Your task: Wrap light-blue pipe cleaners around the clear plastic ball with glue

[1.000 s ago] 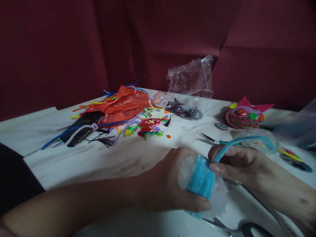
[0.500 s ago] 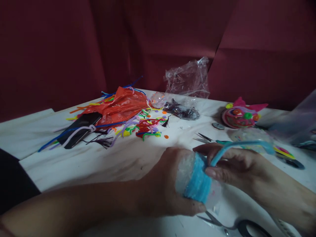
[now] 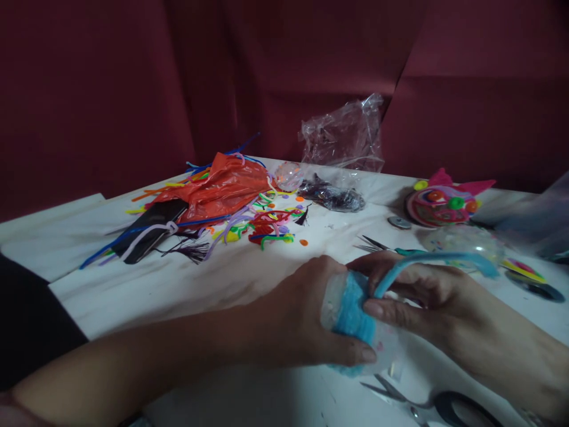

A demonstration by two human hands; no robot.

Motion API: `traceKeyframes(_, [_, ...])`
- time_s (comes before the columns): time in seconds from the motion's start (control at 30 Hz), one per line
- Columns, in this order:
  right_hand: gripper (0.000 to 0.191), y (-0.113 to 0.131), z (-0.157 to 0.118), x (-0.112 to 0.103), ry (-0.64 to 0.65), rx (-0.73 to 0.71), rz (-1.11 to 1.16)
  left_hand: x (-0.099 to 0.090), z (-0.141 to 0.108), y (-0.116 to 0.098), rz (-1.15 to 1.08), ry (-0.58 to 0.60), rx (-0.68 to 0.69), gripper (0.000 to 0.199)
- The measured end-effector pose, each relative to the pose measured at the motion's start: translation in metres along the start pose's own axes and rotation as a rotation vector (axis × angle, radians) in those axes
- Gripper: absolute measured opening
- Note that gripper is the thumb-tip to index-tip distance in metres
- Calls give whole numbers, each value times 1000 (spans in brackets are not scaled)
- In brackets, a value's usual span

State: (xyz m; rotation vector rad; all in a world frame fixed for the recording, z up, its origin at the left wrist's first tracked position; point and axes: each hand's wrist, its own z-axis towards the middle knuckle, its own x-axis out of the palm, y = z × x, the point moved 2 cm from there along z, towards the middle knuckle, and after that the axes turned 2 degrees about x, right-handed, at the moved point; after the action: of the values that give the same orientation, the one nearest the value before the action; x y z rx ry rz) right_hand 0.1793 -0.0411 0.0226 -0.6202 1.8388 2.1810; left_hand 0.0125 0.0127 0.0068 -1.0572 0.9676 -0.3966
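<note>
My left hand (image 3: 306,320) grips a clear plastic ball (image 3: 391,356) that is partly wrapped in light blue pipe cleaner (image 3: 351,314). My right hand (image 3: 422,296) pinches the free end of that blue pipe cleaner (image 3: 440,259), which arcs up and off to the right over my fingers. Both hands hover just above the white table (image 3: 249,279) near its front edge. Most of the ball is hidden behind my fingers and the blue wrap.
Black-handled scissors (image 3: 444,406) lie under my right wrist, and thin green-handled scissors (image 3: 391,248) lie behind my hands. A pile of coloured pipe cleaners (image 3: 262,225), an orange bag (image 3: 222,187), a black case (image 3: 153,228), clear plastic bags (image 3: 344,136) and a decorated pink ball (image 3: 438,204) sit farther back.
The ball has turned slightly in my left hand and both hands have shifted a little up and left. My right hand still holds the pipe cleaner's free end.
</note>
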Motion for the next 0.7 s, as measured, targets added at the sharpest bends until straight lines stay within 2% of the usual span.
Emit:
traceKeyframes(0.1, [48,1,-1,0,44,-32,31,0,0,-1,-2,9,-4,68])
traceKeyframes(0.23, [45,4,-2,1,13,-66,5,-1,0,-6,56,-25,44,70])
traceKeyframes(0.47, [35,4,-2,3,32,-96,37,2,-2,-5,18,-53,7,69])
traceKeyframes(0.7, [32,6,-2,4,46,-77,4,0,-2,-10,10,-9,-70,71])
